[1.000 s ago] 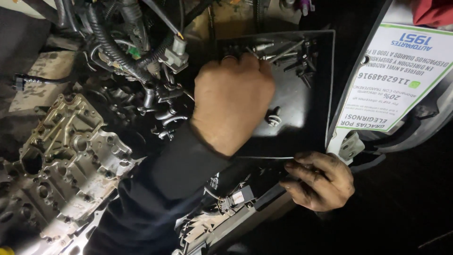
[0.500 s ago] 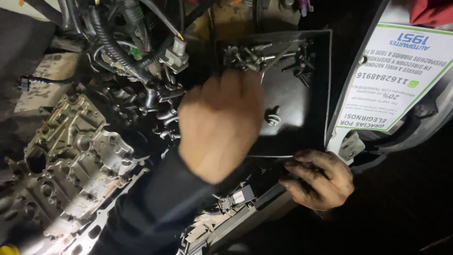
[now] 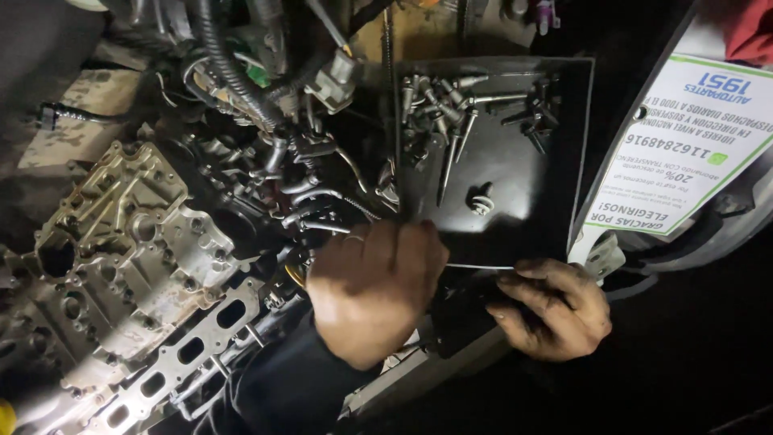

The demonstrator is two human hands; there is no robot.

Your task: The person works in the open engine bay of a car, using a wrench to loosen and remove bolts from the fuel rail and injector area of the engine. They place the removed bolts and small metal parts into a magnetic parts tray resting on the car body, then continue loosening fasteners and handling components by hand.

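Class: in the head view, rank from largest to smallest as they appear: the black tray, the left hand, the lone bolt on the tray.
1. Black tray
2. Left hand, though nearer the camera
3. Lone bolt

Hoses (image 3: 241, 80) left; tray's (image 3: 523, 234) middle bare.

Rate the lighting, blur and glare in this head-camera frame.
Head view: the cast metal engine part and bolts in the black tray are lit and sharp; left hand slightly soft, right hand dim; lower right falls into near-black shadow; mild glare on the white printed sign.
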